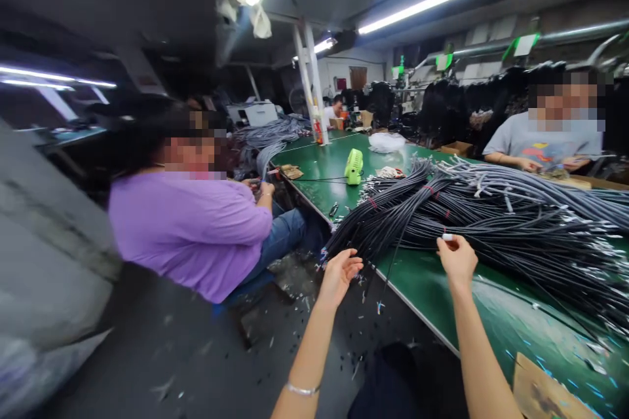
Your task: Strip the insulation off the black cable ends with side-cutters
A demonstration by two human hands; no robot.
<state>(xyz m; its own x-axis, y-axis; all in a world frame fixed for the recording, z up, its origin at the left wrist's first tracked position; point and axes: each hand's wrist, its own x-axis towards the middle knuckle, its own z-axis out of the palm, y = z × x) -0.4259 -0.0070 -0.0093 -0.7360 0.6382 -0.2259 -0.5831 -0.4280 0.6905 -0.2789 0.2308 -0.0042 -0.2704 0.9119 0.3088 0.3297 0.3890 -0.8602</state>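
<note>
My left hand is over the table's near edge, fingers loosely bent and apart, with nothing visible in it. Just beyond it are the stripped ends of a bundle of black cables, bound with red ties. My right hand is above the green tabletop, in front of the black cables. Its thumb and fingers are drawn together, and a white wrap covers one fingertip. Whether a cable lies in that pinch cannot be made out. A few loose cable ends hang over the edge between my hands.
Grey cables lie behind the black ones. A green fan and a plastic bag stand farther back on the green table. A person in purple sits left; another in grey works across. Cardboard lies at front right.
</note>
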